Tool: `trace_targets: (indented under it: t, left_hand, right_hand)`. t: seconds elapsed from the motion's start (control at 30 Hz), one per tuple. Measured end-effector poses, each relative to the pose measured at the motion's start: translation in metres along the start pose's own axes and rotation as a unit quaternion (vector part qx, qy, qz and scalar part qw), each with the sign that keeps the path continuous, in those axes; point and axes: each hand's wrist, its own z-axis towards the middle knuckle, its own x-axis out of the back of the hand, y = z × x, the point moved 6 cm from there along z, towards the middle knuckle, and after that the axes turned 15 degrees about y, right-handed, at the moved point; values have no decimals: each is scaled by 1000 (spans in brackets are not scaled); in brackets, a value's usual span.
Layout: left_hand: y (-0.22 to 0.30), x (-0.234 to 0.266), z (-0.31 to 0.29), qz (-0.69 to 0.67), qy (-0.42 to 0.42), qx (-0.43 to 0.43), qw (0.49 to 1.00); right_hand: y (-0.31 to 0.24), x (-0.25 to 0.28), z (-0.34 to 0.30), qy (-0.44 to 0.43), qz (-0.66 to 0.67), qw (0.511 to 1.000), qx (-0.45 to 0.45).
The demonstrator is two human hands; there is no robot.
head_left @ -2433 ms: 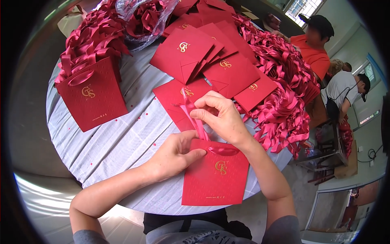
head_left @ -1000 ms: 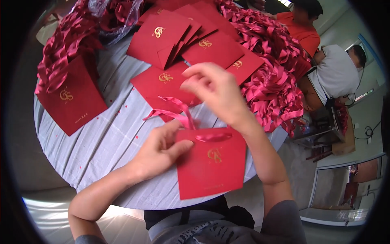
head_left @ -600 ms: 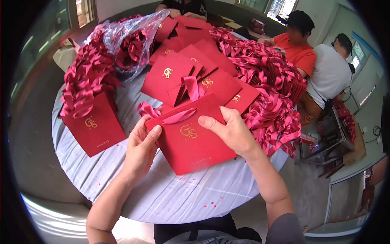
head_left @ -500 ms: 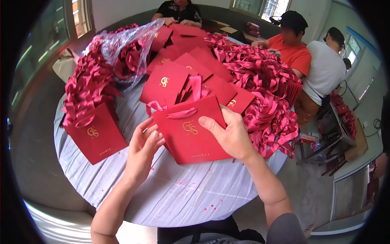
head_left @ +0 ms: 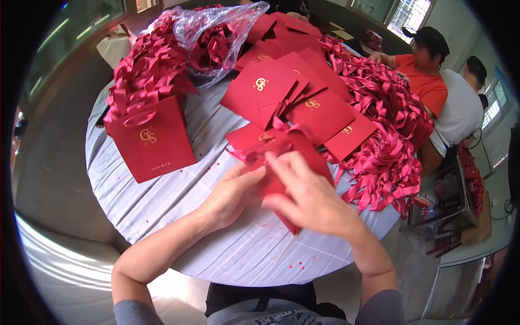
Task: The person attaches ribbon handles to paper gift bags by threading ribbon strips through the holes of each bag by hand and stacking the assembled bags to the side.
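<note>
A red paper gift bag (head_left: 313, 161) with a pink ribbon handle is tilted in front of me, low over the near part of the table. My left hand (head_left: 234, 196) is closed on its left side, thumb on top. Over the bag's front, my right hand (head_left: 314, 199) has its thumb and fingers spread; motion blurs them, and whether a fingertip touches the ribbon is unclear. Just beyond lies a loose pile of flat red bags (head_left: 262, 86) with gold emblems. At the left, a row of bags ends in an upright red bag (head_left: 154, 143).
Bunched pink ribbon handles (head_left: 374, 130) top a mass of bags on the right. Clear plastic wrap (head_left: 214, 43) covers some at the far left. A pale cloth covers the round table (head_left: 162, 216). Two people, one in an orange shirt (head_left: 420, 81), are at the far right.
The bag has turned and tipped from facing me squarely. My right hand has moved off its right edge across its front; my left hand now grips it. The view has shifted.
</note>
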Motion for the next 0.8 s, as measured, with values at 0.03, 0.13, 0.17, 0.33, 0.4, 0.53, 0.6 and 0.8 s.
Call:
trace_targets:
  t: [0.03, 0.13, 0.17, 0.33, 0.4, 0.53, 0.6, 0.8]
  left_hand:
    - [-4, 1, 1, 32, 7, 18, 999]
    - [-5, -11, -10, 85, -31, -12, 996]
    - [-7, -13, -10, 129, -66, -2, 989]
    - [-6, -20, -14, 192, -125, -57, 972]
    - [-5, -21, -13, 235, -134, -96, 958]
    - [-6, -25, -16, 234, -164, -149, 947]
    - [-9, -26, -18, 226, -156, -132, 952]
    - [-8, -26, -23, 298, -115, -101, 942]
  right_hand:
    - [10, 3, 3, 53, -4, 999, -4]
    - [26, 14, 10, 115, -10, 993, 16]
    - [28, 15, 11, 110, -22, 993, 41]
    - [35, 16, 13, 121, 45, 991, -25]
    - [34, 17, 12, 62, 34, 996, -46]
    - [25, -2, 8, 32, 14, 999, -17]
    - [33, -9, 8, 8, 116, 986, -121]
    - [53, -17, 10, 58, 368, 896, -242]
